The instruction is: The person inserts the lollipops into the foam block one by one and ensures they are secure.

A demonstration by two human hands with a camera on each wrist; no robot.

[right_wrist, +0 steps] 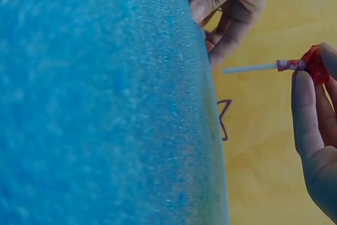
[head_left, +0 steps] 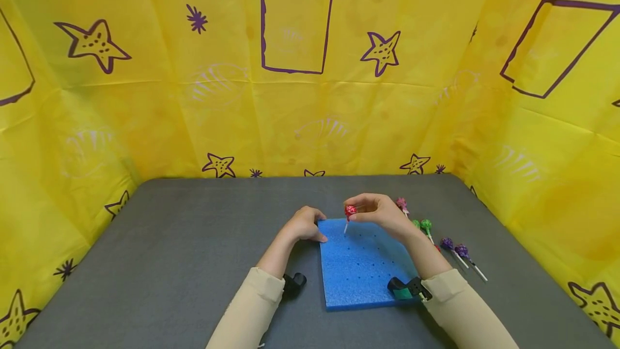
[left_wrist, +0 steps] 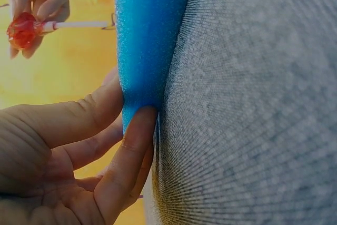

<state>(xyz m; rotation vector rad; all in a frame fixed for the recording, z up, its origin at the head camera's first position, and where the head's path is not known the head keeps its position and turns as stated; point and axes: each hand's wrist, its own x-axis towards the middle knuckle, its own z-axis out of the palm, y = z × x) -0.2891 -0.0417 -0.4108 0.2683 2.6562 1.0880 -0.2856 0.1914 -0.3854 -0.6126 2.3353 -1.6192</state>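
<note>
A blue foam board (head_left: pixel 360 279) dotted with small holes lies flat on the dark table. At its far left corner my left hand (head_left: pixel 306 224) holds the edge; in the left wrist view, thumb and fingers (left_wrist: pixel 134 140) meet round the board's side. Above the far part of the board, my right hand (head_left: pixel 380 211) pinches a red-wrapped lollipop (head_left: pixel 350 210) by its head. Its white stick points down toward the board. In the right wrist view, the lollipop (right_wrist: pixel 316 66) is between thumb and fingers, its stick tip apart from the foam.
Right of the board lie loose lollipops: a pink one (head_left: pixel 401 203), green ones (head_left: pixel 426 225) and purple ones (head_left: pixel 462 251). My right forearm covers part of this group and the board's right edge. A yellow patterned cloth (head_left: pixel 290 123) stands round the table's back and sides.
</note>
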